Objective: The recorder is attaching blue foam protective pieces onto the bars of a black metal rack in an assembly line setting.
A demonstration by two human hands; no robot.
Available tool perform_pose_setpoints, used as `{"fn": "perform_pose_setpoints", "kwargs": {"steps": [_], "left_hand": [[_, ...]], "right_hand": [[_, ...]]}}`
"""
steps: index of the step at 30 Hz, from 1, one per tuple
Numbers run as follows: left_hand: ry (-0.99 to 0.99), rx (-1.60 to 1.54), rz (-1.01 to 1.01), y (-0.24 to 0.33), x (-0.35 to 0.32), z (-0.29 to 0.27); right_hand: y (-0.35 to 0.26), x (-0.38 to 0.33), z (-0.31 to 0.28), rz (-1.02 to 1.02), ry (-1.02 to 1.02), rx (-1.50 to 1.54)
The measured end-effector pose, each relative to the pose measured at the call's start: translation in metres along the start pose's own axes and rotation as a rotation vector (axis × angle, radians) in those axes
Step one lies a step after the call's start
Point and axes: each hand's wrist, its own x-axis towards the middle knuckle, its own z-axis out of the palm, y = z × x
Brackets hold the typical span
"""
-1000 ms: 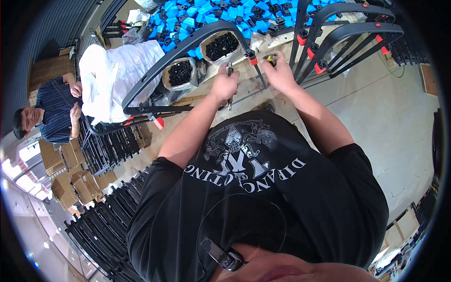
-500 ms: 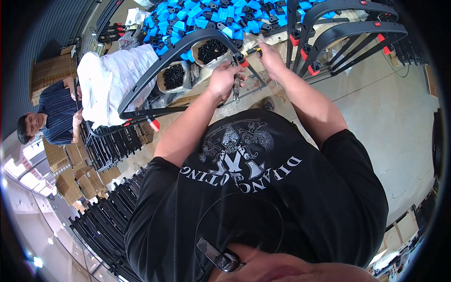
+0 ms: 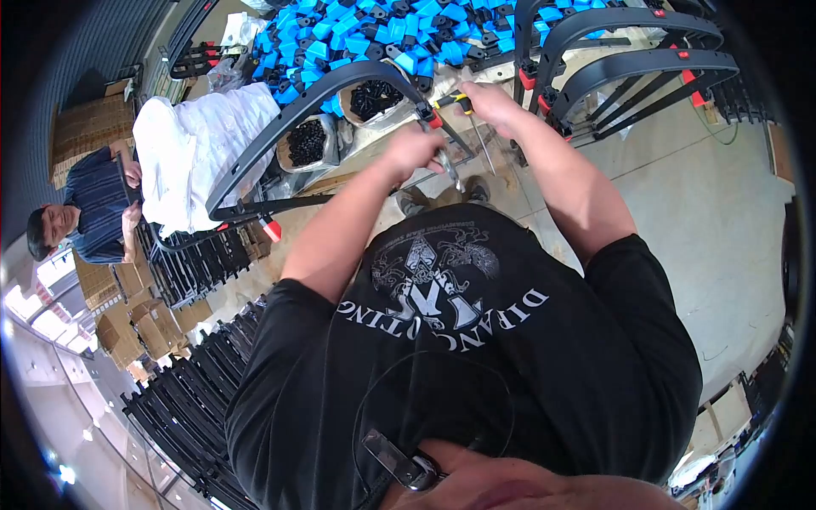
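Looking down at both hands working at the end of a curved black arm piece (image 3: 289, 127), close above the table (image 3: 357, 183). Left hand (image 3: 414, 149) is closed around a metal tool (image 3: 449, 170) that points down; I read it as pliers but can't be sure. Right hand (image 3: 489, 104) is wrapped around a screwdriver (image 3: 449, 100) with a yellow-and-black handle, tip toward the red end cap (image 3: 432, 119) on the arm piece. Hands are near each other, not touching as far as I can tell.

Arm piece arcs from that cap down and left to a second red cap (image 3: 272, 229).

Behind it: two tubs of small black parts (image 3: 308, 143), a heap of blue plastic blocks (image 3: 340, 34), and a white sack (image 3: 191, 153). More curved black arms with red caps (image 3: 629, 59) stand to the right. Another person in a striped shirt (image 3: 93, 200) sits far left, well apart.
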Motion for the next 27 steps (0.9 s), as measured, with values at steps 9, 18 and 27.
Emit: {"fn": "perform_pose_setpoints", "kwargs": {"steps": [9, 18, 27], "left_hand": [[-0.082, -0.411, 0.017, 0.003, -0.025, -0.008], [0.001, -0.510, 0.113, 0.009, -0.027, 0.000], [-0.438, -1.273, 0.204, -0.006, -0.017, -0.020]], "right_hand": [[-0.033, -0.019, 0.012, 0.197, 0.019, -0.012], [-0.030, -0.015, 0.017, 0.141, 0.023, -0.068], [0.016, 0.023, 0.034, -0.081, 0.378, -0.155]]}}
